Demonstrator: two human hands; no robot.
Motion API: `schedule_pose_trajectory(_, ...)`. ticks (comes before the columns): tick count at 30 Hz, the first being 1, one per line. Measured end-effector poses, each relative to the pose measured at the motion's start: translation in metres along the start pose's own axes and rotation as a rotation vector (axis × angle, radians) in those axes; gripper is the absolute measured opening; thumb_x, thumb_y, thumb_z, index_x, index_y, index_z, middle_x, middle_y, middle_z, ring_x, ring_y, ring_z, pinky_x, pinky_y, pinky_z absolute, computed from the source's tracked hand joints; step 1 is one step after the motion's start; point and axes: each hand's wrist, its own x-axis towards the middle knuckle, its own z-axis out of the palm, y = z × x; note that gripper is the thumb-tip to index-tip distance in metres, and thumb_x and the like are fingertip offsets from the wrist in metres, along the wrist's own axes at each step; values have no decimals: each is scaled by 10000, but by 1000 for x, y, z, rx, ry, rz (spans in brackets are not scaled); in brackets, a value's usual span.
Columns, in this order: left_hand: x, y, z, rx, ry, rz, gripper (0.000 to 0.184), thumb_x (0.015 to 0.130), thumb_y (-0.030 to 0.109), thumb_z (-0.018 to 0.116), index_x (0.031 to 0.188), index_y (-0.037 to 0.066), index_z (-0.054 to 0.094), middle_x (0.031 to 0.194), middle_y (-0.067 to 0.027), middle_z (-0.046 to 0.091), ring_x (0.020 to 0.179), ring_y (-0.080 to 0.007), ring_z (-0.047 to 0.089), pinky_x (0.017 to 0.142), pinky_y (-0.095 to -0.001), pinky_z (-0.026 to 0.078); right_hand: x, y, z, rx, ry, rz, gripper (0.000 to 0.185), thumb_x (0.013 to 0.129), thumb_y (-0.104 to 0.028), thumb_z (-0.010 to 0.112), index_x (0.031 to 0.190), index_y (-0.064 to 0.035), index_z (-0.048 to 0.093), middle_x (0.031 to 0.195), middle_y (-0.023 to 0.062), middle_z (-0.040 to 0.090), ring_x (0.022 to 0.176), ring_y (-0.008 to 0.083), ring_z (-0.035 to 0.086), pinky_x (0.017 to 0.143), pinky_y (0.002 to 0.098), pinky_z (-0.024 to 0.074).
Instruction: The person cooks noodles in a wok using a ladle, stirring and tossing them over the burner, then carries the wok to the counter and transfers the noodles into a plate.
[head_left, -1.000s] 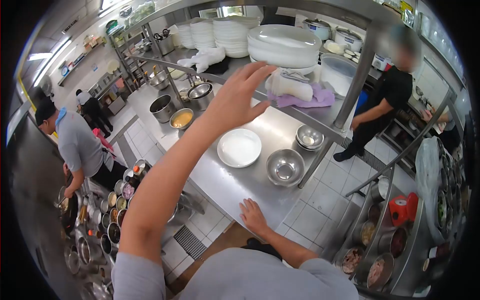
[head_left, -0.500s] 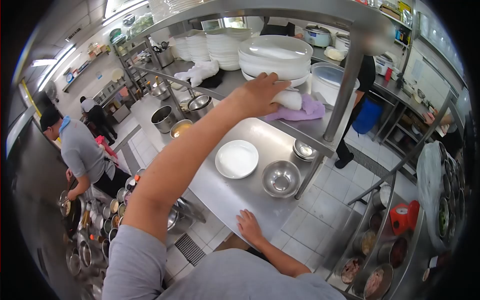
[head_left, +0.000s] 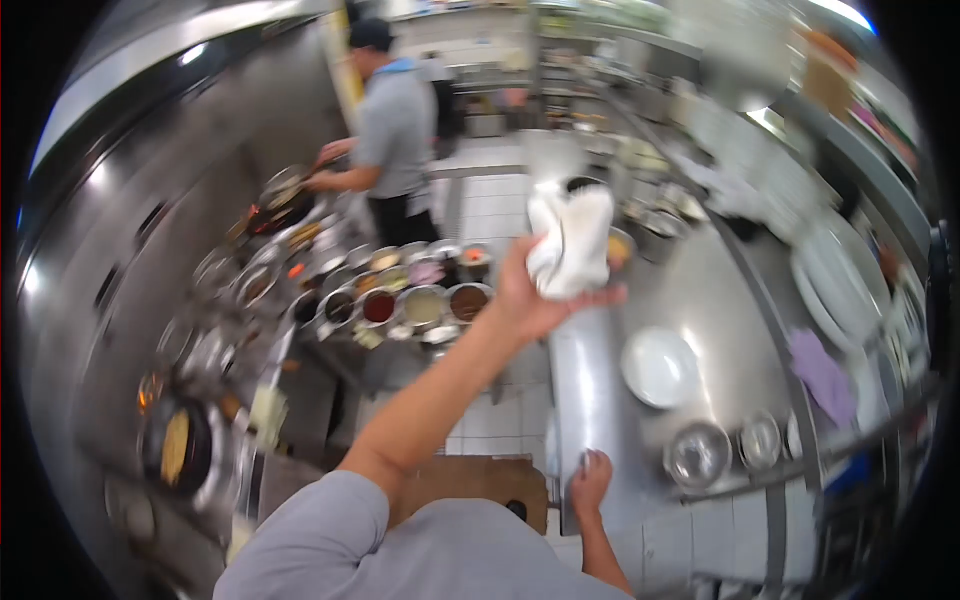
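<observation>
A folded white cloth (head_left: 572,240) is gripped in my raised left hand (head_left: 530,295), high in front of me and left of the steel counter's (head_left: 700,290) middle. My right hand (head_left: 592,482) rests low at the counter's near left edge; its fingers are blurred and partly hidden, so their pose is unclear. Between the hands and to the right, a white plate (head_left: 660,368) lies on the counter. Two steel bowls, one (head_left: 698,455) nearer and one (head_left: 761,440) further right, stand beyond it. A purple cloth (head_left: 822,378) lies on the shelf at the right.
A co-worker (head_left: 390,130) in a grey shirt stands at the stove, upper left, with a pan. Several containers of ingredients (head_left: 422,305) stand in rows at centre left. A dark pan (head_left: 175,448) with yellow food is at lower left. Large white dishes (head_left: 840,270) sit on the right shelf.
The view has swung left. My left hand has taken the white cloth from the shelf beside the purple one and moved away with it. My right hand stays by the counter's edge.
</observation>
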Motion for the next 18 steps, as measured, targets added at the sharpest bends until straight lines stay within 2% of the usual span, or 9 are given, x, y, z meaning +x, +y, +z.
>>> schedule_pose_trajectory(4,-190,32,-31,-158,226,151,759,793,404,615,1440,128,328,1432,-219,375,1289,-392,426,965,-598,437,32,-50,19,77,-131,-95,377,779,3,566,1156,-5,574,1133,193,541,1068,365,527,940,453,415)
schedule_pose_trajectory(6,-298,37,-56,-187,229,175,795,784,353,659,1454,125,296,1453,-223,344,1280,-407,427,960,-589,442,41,-72,42,212,-443,44,391,803,6,562,1193,-24,557,1106,175,556,958,350,579,869,419,466)
schedule_pose_trajectory(7,-356,42,-57,-62,465,131,787,788,317,670,1449,109,297,1434,-220,369,1277,-390,437,939,-561,461,46,-85,58,187,-574,-26,404,825,-71,598,1225,-48,549,1087,170,586,925,347,608,844,421,485)
schedule_pose_trajectory(8,-411,43,-54,52,708,93,779,792,281,681,1444,92,299,1415,-217,395,1273,-373,447,918,-533,480,50,-99,76,177,-617,-68,404,825,-71,598,1225,-48,549,1087,170,586,925,347,608,844,421,485)
schedule_pose_trajectory(10,-500,29,-54,864,1196,139,715,808,231,675,1411,55,333,1311,-200,488,1178,-333,534,849,-468,515,57,-132,121,-119,-1064,-396,441,817,-155,635,1237,-54,548,1100,183,609,1002,350,603,874,427,480)
schedule_pose_trajectory(12,-588,6,-44,738,1402,264,679,812,221,669,1390,53,354,1267,-192,510,1127,-329,551,844,-470,518,46,-166,174,-205,-1249,-571,474,809,-219,656,1246,-68,549,1136,197,608,1046,353,595,890,436,476)
schedule_pose_trajectory(16,-720,-20,-14,322,1818,459,539,830,185,646,1306,42,437,1090,-163,600,923,-314,617,826,-476,527,-4,-280,235,-52,-1250,-699,470,812,-214,663,1246,-73,552,1133,195,609,998,348,613,880,430,482)
schedule_pose_trajectory(17,-741,-28,-3,-74,1707,689,456,850,214,609,1253,49,473,1050,-161,620,903,-323,616,840,-529,524,-17,-305,247,13,-1304,-752,479,816,-211,667,1260,-76,546,1099,186,626,947,324,631,843,411,496)
schedule_pose_trajectory(18,-749,-30,13,-256,1605,910,415,861,240,573,1228,64,492,1067,-168,615,926,-333,612,854,-559,518,-30,-327,261,78,-1355,-799,489,821,-209,671,1274,-79,540,1065,178,644,896,300,650,805,393,510)
